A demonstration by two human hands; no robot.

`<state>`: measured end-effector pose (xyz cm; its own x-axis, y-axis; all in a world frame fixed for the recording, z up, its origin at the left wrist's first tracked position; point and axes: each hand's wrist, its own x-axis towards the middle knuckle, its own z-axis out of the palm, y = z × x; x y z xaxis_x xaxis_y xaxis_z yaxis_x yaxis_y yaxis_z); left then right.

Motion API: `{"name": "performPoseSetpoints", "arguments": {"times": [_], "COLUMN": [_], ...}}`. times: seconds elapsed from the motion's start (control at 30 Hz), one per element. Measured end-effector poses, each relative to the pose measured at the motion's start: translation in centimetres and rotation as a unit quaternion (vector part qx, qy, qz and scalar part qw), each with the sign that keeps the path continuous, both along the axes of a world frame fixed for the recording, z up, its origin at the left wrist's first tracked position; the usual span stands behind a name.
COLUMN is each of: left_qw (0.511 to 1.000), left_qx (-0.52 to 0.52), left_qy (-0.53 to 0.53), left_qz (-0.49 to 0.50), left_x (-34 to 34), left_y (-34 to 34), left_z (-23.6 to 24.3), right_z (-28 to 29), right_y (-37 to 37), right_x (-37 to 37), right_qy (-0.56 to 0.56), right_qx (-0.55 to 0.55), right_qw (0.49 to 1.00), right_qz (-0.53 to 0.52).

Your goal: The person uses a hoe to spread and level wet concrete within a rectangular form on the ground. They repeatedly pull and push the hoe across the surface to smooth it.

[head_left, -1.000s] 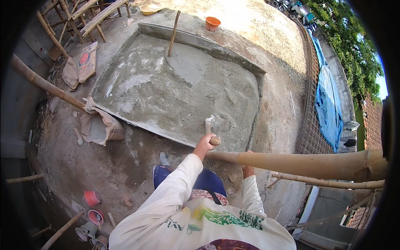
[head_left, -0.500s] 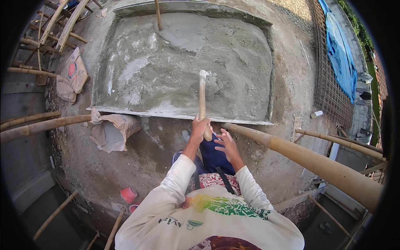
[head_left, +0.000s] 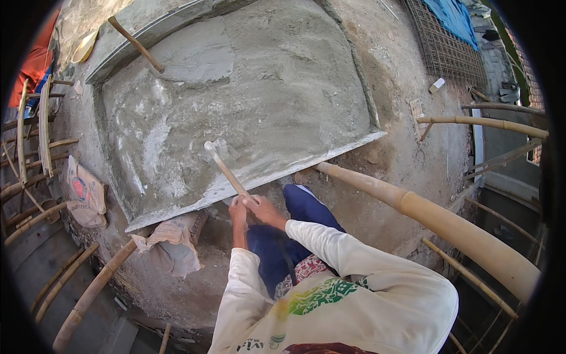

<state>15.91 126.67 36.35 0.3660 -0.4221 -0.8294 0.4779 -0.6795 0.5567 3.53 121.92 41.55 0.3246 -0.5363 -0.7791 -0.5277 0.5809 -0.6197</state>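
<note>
A hoe with a pale wooden handle (head_left: pixel 228 173) slants away from me into a wide, low-walled mixing trough (head_left: pixel 348 148). Its blade (head_left: pixel 225 150) is partly buried in the grey cement mix (head_left: pixel 277 88), so its full shape is hidden. Near the handle's close end, my left hand (head_left: pixel 238 213) is wrapped round the wood. Just beyond and to the right of it, my right hand (head_left: pixel 263 209) also grips the handle, the two hands touching. Both are close to the trough's near edge, above my blue trousers.
An opened paper cement bag (head_left: pixel 180 251) lies against the near left edge. Another cement bag (head_left: pixel 87 192) lies farther left. A thick bamboo pole (head_left: pixel 407 203) crosses on my right. A wooden pole (head_left: pixel 137 44) stands in the mix. Steel mesh (head_left: pixel 451 50) lies far right.
My right hand, open and off the handle before, has closed on it. The hoe and both hands have swung left, and the view has turned.
</note>
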Motion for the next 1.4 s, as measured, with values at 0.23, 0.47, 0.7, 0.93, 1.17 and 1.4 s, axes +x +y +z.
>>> {"name": "performPoseSetpoints", "arguments": {"times": [0.23,0.47,0.7,0.93,1.17,1.4], "left_qw": [0.992,0.975,0.990,0.956,0.979,0.963], "left_qx": [0.035,0.078,-0.021,-0.036,0.187,0.240], "left_qy": [0.124,0.197,0.109,-0.281,-0.064,0.117], "left_qz": [0.016,0.063,0.091,-0.071,-0.052,-0.042], "left_x": [10.1,14.7,24.4,45.6,44.3,37.0], "left_y": [-3.6,-1.3,-5.0,-13.7,0.0,1.9], "left_z": [-14.5,-23.6,-13.2,-10.4,-20.8,-19.8], "right_z": [0.7,-0.7,-1.8,-5.6,-2.7,3.9], "right_y": [2.8,15.8,16.3,4.2,8.1,5.8], "right_x": [4.3,6.1,11.6,28.9,26.7,19.0], "right_qy": [0.046,0.099,0.038,-0.092,-0.010,-0.005], "right_qx": [-0.010,0.027,-0.032,-0.046,-0.009,-0.001], "right_qw": [0.997,0.994,0.998,0.992,0.982,0.975], "right_qz": [0.060,0.030,0.037,0.072,0.188,0.220]}}
